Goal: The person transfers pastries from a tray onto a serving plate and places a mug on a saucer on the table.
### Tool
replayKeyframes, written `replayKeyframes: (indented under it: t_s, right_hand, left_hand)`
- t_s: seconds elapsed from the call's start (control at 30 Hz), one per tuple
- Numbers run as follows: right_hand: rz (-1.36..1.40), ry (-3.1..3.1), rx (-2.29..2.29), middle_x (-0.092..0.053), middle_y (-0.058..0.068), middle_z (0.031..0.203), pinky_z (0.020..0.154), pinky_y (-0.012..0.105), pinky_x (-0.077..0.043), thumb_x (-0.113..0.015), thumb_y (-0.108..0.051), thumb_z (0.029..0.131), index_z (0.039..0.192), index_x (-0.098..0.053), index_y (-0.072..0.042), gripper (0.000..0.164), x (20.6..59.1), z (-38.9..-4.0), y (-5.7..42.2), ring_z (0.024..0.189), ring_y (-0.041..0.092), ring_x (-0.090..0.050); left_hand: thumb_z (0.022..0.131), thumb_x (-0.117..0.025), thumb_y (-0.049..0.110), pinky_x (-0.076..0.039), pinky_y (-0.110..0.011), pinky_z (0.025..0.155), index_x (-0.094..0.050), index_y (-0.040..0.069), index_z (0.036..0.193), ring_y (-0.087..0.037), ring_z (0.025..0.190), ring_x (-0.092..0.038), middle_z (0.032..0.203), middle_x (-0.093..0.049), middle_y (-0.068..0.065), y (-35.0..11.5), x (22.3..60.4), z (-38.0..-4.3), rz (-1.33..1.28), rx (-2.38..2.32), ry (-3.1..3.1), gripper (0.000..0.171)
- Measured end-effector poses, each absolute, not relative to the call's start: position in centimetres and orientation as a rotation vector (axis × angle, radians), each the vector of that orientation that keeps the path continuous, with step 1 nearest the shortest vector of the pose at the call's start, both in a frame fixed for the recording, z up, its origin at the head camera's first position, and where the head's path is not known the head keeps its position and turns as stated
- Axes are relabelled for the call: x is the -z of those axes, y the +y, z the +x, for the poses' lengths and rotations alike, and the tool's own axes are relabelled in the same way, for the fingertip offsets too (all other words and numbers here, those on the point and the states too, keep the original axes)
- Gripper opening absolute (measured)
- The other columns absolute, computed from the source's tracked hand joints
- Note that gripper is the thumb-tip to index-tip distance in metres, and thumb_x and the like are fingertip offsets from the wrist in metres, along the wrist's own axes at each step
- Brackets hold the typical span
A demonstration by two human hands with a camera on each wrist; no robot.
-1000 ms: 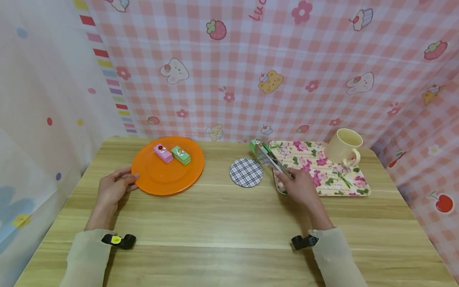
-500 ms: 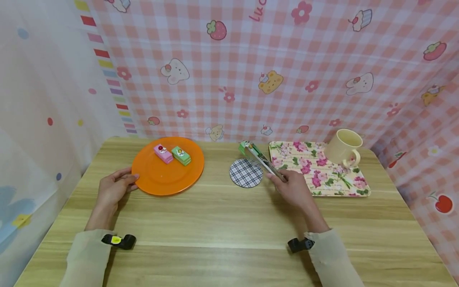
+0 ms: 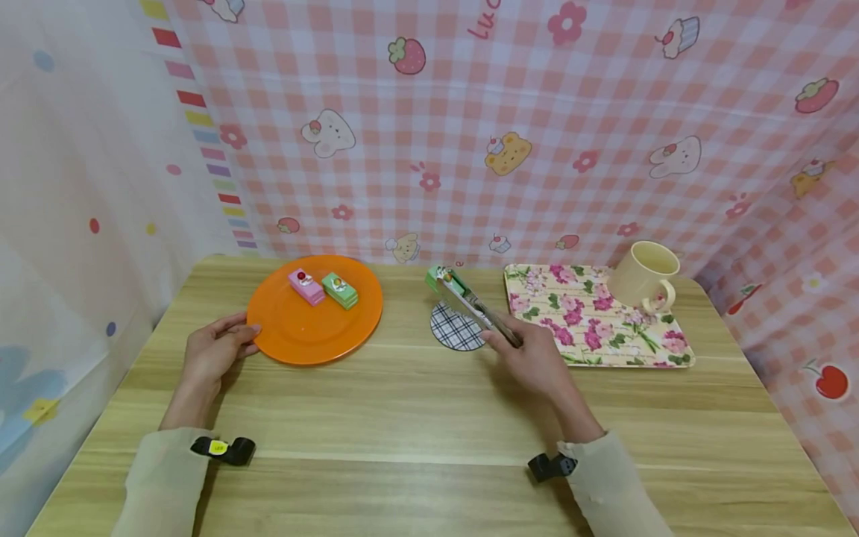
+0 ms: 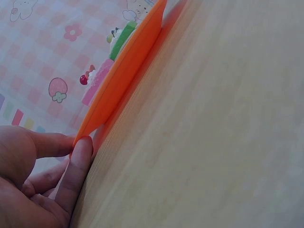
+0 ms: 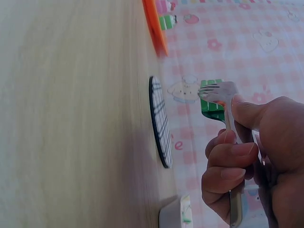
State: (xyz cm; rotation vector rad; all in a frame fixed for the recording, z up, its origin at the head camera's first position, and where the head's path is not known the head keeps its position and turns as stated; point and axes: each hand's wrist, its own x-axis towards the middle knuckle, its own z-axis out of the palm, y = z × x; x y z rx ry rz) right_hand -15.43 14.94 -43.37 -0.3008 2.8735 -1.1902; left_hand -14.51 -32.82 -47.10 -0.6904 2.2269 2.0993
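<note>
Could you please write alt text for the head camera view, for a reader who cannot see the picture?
A person's right hand holds metal tongs gripping a green cake piece above a plaid coaster on a wooden table. The left hand touches an orange plate bearing two small cakes; a floral tray carries a cream mug.

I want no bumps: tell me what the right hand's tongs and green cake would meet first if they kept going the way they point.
Probably the pink checked backdrop: the tongs in the right hand aim up-left, held above the plaid coaster. Depth is unclear.
</note>
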Motion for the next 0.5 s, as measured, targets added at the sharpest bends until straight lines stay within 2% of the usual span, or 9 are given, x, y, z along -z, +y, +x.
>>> replayKeyframes:
  t_s: [0.23, 0.5]
  right_hand:
    - [-0.337, 2.862, 1.186, -0.052, 0.003, 0.068, 0.053, 0.028, -0.044, -0.065, -0.04, 0.101, 0.147, -0.058, -0.023, 0.05, 43.3, -14.9, 13.7, 0.059, 0.016, -0.047]
    - [-0.355, 2.842, 1.213, -0.058, 0.005, 0.072, 0.054, 0.028, -0.045, -0.066, -0.038, 0.1, 0.144, -0.057, -0.021, 0.048, 43.2, -14.2, 12.7, 0.059, 0.016, -0.051]
  left_hand:
    - [0.098, -0.066, 0.006, -0.064, -0.018, 0.073, -0.042, -0.006, 0.152, 0.001, 0.075, -0.07, 0.084, -0.068, 0.015, -32.7, 47.1, -14.5, -0.694, -2.113, 2.217, 0.06]
    - [0.098, -0.067, 0.007, -0.064, -0.018, 0.072, -0.043, -0.006, 0.151, 0.001, 0.075, -0.07, 0.084, -0.067, 0.015, -32.7, 47.3, -14.5, -0.689, -2.104, 2.237, 0.059]
